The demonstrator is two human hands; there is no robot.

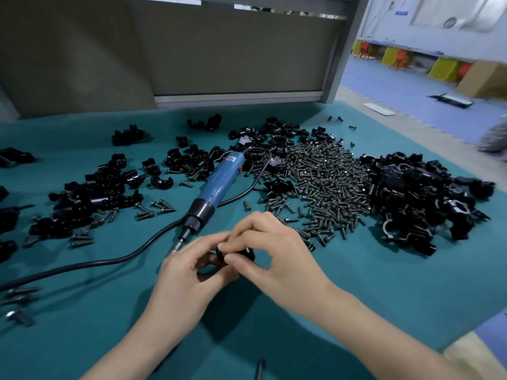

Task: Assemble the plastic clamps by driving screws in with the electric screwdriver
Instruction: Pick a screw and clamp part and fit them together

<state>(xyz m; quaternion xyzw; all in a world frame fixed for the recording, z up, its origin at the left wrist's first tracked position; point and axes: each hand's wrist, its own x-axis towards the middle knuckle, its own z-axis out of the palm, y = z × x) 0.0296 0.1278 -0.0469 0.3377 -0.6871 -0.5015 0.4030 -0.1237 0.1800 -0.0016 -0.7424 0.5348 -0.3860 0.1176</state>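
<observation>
Both hands meet over the teal mat near the middle of the view, holding one small black plastic clamp (pixel 246 254) between them. My left hand (pixel 189 275) grips it from below and the left. My right hand (pixel 274 256) pinches its top with thumb and fingertips. Most of the clamp is hidden by my fingers. The blue electric screwdriver (pixel 216 185) lies on the mat just behind my hands, its bit pointing toward my left hand. A big heap of dark screws (pixel 326 185) lies to the right of it.
Black clamp parts lie in a dense pile (pixel 417 198) at the right and in loose groups (pixel 93 196) at the left. The screwdriver's black cable (pixel 90 263) runs off to the left. Loose screws (pixel 19 297) sit at the near left edge. A grey partition (pixel 236 50) stands behind.
</observation>
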